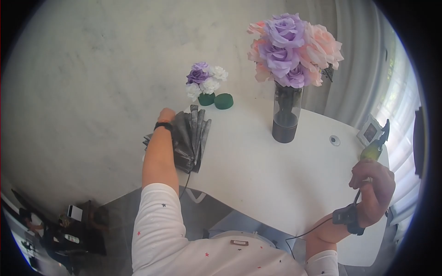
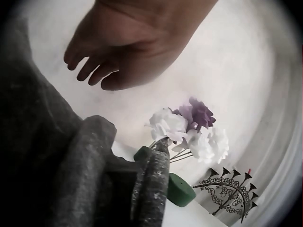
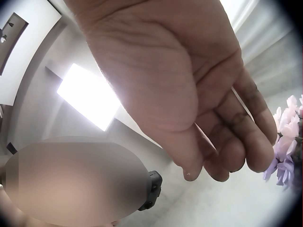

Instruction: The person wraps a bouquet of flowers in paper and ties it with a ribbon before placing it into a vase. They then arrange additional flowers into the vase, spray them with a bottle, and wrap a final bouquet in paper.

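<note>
My left hand (image 1: 167, 115) is over the far left of the white table, beside a dark grey, pleated bundle (image 1: 191, 138). In the left wrist view, the left hand's fingers (image 2: 97, 71) hang loosely with nothing in them, the bundle's folds below. Beyond it are white and purple artificial flowers (image 1: 205, 79) and two green foam blocks (image 1: 223, 101). My right hand (image 1: 375, 184) is raised at the right side. In the right wrist view its fingers (image 3: 258, 151) are loosely curled and the palm is bare. Past it shows a yellow-green object (image 1: 371, 151) with a dark pointed end.
A dark glass vase (image 1: 284, 129) with large purple and pink roses (image 1: 294, 50) stands at the back of the table (image 1: 248, 170). A photo frame (image 1: 369, 132) and a small round disc (image 1: 334, 140) are at the right. A black metal ornament (image 2: 227, 191) stands behind the flowers.
</note>
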Motion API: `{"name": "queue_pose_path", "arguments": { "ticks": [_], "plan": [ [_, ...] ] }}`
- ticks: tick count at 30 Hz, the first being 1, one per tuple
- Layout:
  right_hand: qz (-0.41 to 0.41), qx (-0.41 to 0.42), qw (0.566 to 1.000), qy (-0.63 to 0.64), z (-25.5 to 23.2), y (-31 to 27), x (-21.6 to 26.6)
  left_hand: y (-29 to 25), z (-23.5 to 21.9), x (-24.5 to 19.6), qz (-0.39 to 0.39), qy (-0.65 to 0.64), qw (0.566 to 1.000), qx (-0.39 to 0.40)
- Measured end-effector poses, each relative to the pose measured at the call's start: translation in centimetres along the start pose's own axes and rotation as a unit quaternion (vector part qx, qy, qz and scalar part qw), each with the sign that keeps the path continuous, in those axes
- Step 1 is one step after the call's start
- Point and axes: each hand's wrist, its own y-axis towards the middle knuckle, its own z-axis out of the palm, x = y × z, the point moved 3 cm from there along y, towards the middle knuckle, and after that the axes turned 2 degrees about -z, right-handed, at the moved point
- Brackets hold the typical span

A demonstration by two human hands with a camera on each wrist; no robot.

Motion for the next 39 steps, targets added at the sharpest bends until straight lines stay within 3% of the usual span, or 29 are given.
{"name": "queue_pose_path", "arguments": {
  "ticks": [4, 8, 11, 12, 14, 15, 17, 20, 23, 27, 29, 30, 32, 36, 38, 39],
  "plan": [
    [0.044, 0.039, 0.997, -0.04, 1.4, 0.9, 0.0, -5.3, -3.0, 2.3, -0.079, 0.085, 0.989, 0.094],
    [0.146, 0.066, 0.982, -0.105, 3.5, 1.9, 0.2, -5.1, -1.3, 4.5, -0.097, 0.067, 0.989, 0.093],
    [0.159, 0.084, 0.975, -0.132, 5.0, 2.4, -0.2, -5.1, -1.6, 5.3, -0.066, -0.04, 0.997, 0.016],
    [0.158, 0.09, 0.975, -0.129, 5.4, 2.5, -0.3, -4.5, -1.2, 5.9, -0.072, -0.041, 0.996, 0.019],
    [0.16, 0.089, 0.975, -0.126, 5.8, 2.5, -0.5, -3.2, -1.4, 6.3, -0.041, -0.067, 0.994, -0.077],
    [0.159, 0.092, 0.975, -0.123, 5.9, 2.5, -0.4, -3.2, -1.9, 6.2, -0.045, -0.065, 0.994, -0.076],
    [0.145, 0.104, 0.975, -0.134, 6.1, 2.6, -0.2, -3.6, -3.1, 5.7, 0.001, -0.142, 0.986, -0.088],
    [0.145, 0.099, 0.976, -0.132, 5.7, 2.5, 0.1, -5.1, -5.5, 4.1, -0.007, -0.16, 0.979, -0.123],
    [0.147, 0.093, 0.977, -0.122, 5.1, 2.2, 0.4, -4.6, -7.0, 2.3, 0.019, -0.173, 0.98, -0.1],
    [0.138, 0.08, 0.981, -0.112, 4.5, 1.9, 0.7, -9.9, -13.1, -3.2, 0.067, -0.244, 0.962, -0.107],
    [0.132, 0.077, 0.982, -0.114, 4.1, 1.7, 0.9, -13.1, -15.9, -6.0, 0.117, -0.384, 0.914, -0.057],
    [0.131, 0.076, 0.982, -0.112, 3.9, 1.6, 1.0, -14.3, -16.9, -7.1, 0.117, -0.382, 0.915, -0.058],
    [0.126, 0.075, 0.983, -0.108, 3.6, 1.5, 1.2, -16.6, -18.3, -9.5, 0.165, -0.478, 0.863, 0.001],
    [0.11, 0.076, 0.986, -0.1, 3.3, 1.3, 1.6, -21.3, -19.4, -14.0, 0.215, -0.531, 0.818, 0.05],
    [0.106, 0.079, 0.986, -0.104, 3.3, 1.2, 1.9, -23.4, -18.9, -16.2, 0.256, -0.58, 0.759, 0.146],
    [0.107, 0.08, 0.985, -0.107, 3.2, 1.2, 2.1, -24.0, -18.3, -16.9, 0.257, -0.582, 0.757, 0.148]
  ]
}}
